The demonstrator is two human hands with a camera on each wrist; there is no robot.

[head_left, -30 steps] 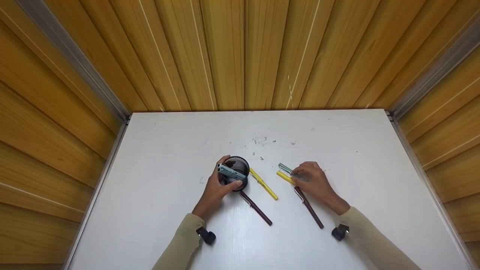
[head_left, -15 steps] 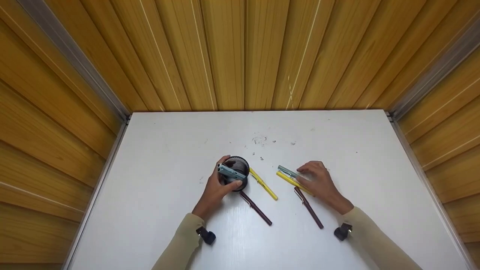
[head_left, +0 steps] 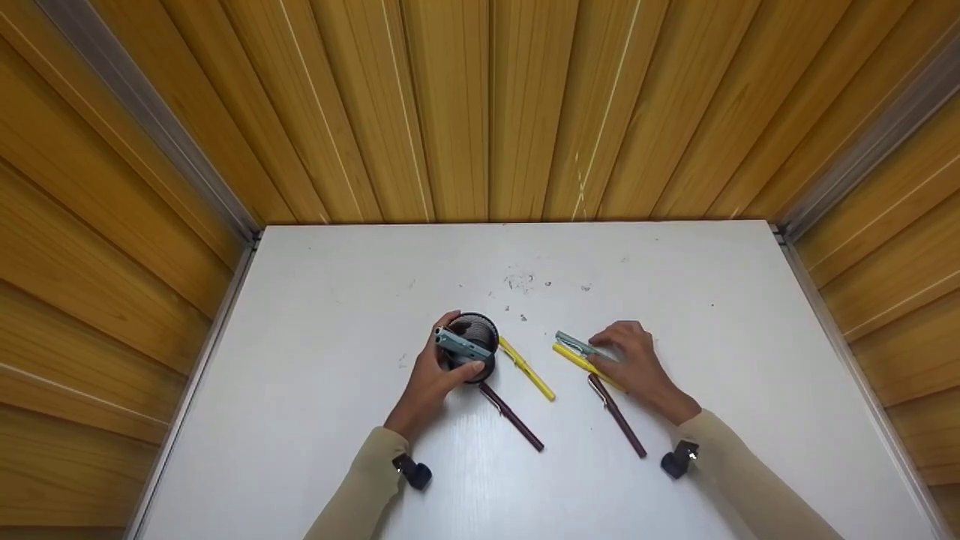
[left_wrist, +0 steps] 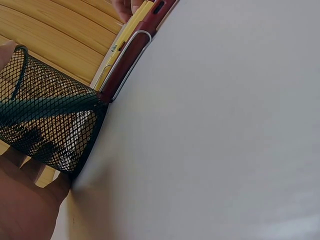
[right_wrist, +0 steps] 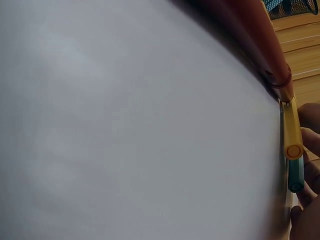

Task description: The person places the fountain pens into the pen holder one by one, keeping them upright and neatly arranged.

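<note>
Left hand: the left hand wraps round the black mesh pen cup, thumb at the near side and fingers at the far rim; a grey-green pen rests across the cup's mouth, and whether the fingers pinch it too I cannot tell.
Cup up close: in the left wrist view the mesh wall fills the left edge, its top cut off; a dark green shape shows through the wire, too blurred to name.
Right hand: the right hand lies with curled fingers over a yellow pen and a second grey-green pen; only their far ends stick out, the rest is under the palm. A firm grip or just a touch, I cannot say.
Right wrist view: mostly blurred table; the two pen ends and fingertips crowd the right edge.
Loose pens: another yellow pen lies just beside the cup; a maroon pen runs from the cup's base towards the person; a second maroon pen passes partly under the right hand.
Table: white, with small dark specks beyond the cup.
</note>
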